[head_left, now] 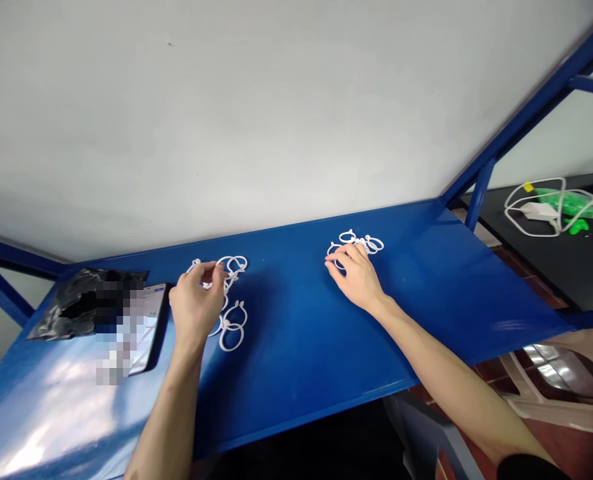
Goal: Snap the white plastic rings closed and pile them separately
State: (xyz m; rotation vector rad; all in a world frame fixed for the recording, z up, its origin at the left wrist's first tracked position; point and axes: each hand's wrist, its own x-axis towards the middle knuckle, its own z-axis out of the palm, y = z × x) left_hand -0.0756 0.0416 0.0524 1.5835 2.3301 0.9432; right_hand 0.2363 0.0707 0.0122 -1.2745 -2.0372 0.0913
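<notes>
Two groups of white plastic rings lie on a blue metal table [296,333]. My left hand [196,303] hovers over the left group of rings [232,317], its fingers curled and pinched on one ring at the group's top. My right hand [355,275] rests at the right group of rings [359,241], fingers bent down onto the nearest rings; whether it grips one I cannot make out.
A phone [143,327] lies at the left of the table beside a crumpled black plastic bag [83,303]. A white wall rises behind. At the right, a black table [566,260] carries a white cable [539,210] and green items [571,207]. Plastic chairs [561,373] stand below.
</notes>
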